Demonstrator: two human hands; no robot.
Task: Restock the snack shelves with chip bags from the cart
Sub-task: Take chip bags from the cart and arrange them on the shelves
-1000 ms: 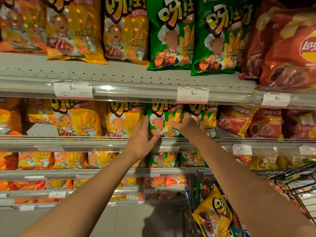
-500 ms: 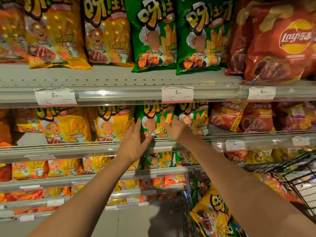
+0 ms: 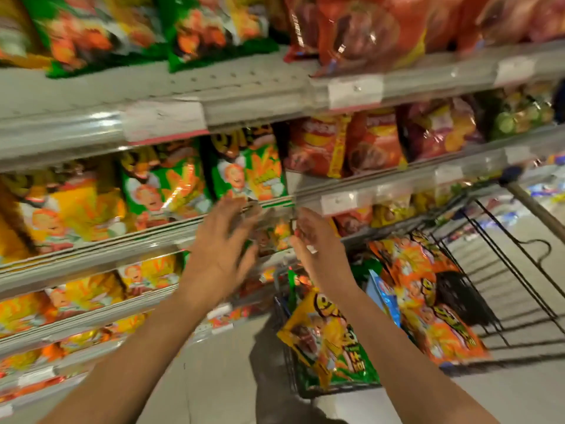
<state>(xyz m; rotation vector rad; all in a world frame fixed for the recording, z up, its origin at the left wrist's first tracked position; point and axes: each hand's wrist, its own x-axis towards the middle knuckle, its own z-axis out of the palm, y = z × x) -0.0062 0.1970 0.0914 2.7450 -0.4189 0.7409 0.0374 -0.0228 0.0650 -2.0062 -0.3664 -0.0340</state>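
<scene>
The frame is blurred by motion. Two green chip bags (image 3: 247, 169) stand side by side on the second shelf (image 3: 91, 249). Just below and in front of that shelf's edge, my left hand (image 3: 223, 243) hangs with fingers spread and holds nothing. My right hand (image 3: 315, 240) is beside it, fingers loosely extended, also empty. Both hands are clear of the green bags. The wire cart (image 3: 489, 270) stands at the lower right, holding a yellow chip bag (image 3: 321, 328), an orange chip bag (image 3: 428, 304) and others.
Red chip bags (image 3: 345, 145) fill the second shelf to the right and the top shelf (image 3: 244, 87) above. Yellow bags (image 3: 70, 212) line the left. Lower shelves with more bags sit under my arms. Grey floor (image 3: 214, 377) lies between shelves and cart.
Both hands have let go of the green bag on the second shelf and pulled back down toward me. The view has swung right and down, bringing the cart into sight.
</scene>
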